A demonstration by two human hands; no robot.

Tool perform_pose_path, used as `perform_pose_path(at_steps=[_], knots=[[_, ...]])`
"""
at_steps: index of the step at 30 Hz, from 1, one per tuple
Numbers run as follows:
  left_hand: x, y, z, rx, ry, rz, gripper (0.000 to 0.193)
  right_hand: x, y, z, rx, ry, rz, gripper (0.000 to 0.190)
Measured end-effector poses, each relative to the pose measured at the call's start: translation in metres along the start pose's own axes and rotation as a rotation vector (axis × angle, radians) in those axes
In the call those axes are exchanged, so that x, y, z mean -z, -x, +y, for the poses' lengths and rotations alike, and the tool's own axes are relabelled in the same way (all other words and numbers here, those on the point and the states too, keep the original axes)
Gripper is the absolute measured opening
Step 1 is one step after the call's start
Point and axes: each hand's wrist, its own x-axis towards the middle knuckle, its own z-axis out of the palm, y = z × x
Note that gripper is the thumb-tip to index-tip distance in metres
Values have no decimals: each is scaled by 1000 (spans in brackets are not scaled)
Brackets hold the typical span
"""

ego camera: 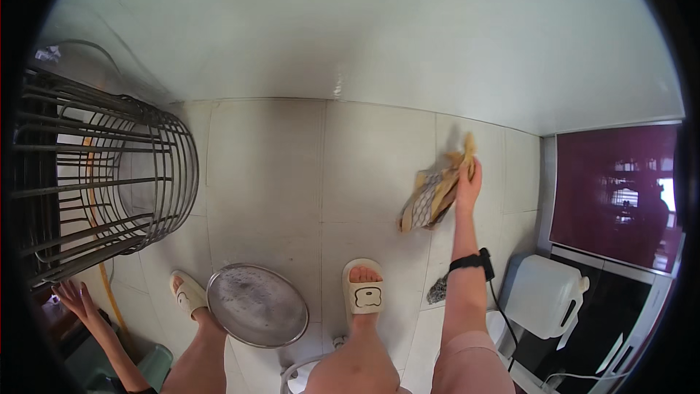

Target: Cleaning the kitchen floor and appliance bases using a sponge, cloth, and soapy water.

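Observation:
My right hand [469,186] grips a yellowish-brown cloth [435,197] with a grey patterned panel. The cloth hangs bunched above the tiled floor, in front of the pale wall. On the far left, my left hand [79,301] has its fingers spread and holds nothing. It is beside a dark brown surface [54,320], below the wire rack; whether it rests there I cannot tell. Between my sandalled feet stands a round metal basin [307,317] of cloudy, foamy water. A grey scouring pad [437,290] lies on the floor, partly behind my right forearm.
A tall black wire rack [188,175] stands at left. At right are glossy purple cabinet doors [607,191] and a white plastic jerrycan [538,295]. A black cable [503,306] hangs from my right wristband. A green plastic item [156,364] sits lower left.

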Motion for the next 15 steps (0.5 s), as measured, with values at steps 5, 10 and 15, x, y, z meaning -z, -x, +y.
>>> perform_pose_path(at_steps=[5,10,15], knots=[[-6,-14,-13,45,46,78,56,-23,-57,60,221,676,-28,56],[-9,8,39,47,16,163,58,-131,-28,-15,255,893,62,47],[-10,17,31,56,85,244,59,-221,10,-66,334,697,43,39]])
